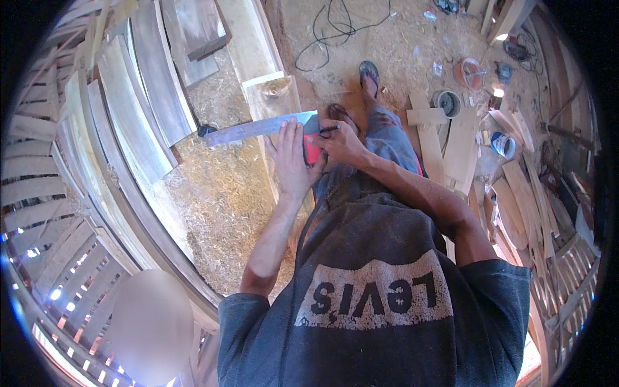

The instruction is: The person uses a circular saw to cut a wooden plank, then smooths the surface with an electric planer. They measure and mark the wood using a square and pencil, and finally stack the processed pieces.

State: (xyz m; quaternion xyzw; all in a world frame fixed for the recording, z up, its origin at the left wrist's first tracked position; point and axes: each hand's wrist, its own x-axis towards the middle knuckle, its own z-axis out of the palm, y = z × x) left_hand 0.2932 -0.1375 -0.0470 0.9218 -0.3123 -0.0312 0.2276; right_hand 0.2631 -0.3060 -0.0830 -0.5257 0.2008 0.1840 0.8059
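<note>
A handsaw (242,131) with a long silver blade and a red handle (312,152) lies across a pale wooden board (274,97). My left hand (293,158) rests flat on it, fingers spread over the blade and thumb stretched toward the red handle. Close to the blade's wide end, my right hand (343,143) is closed on a thin dark pencil-like stick (330,129), which points toward the blade. The fingertips of the right hand are near the red handle. Beneath the hands, part of the board is hidden.
Long planks (132,106) line the left side beside sawdust (213,213). A black cable (335,35) lies ahead on the floor. Cut boards (445,138), a round tin (447,103), an orange bucket (471,74) and a blue-white container (503,145) stand to the right. A blurred oval covers the lower left.
</note>
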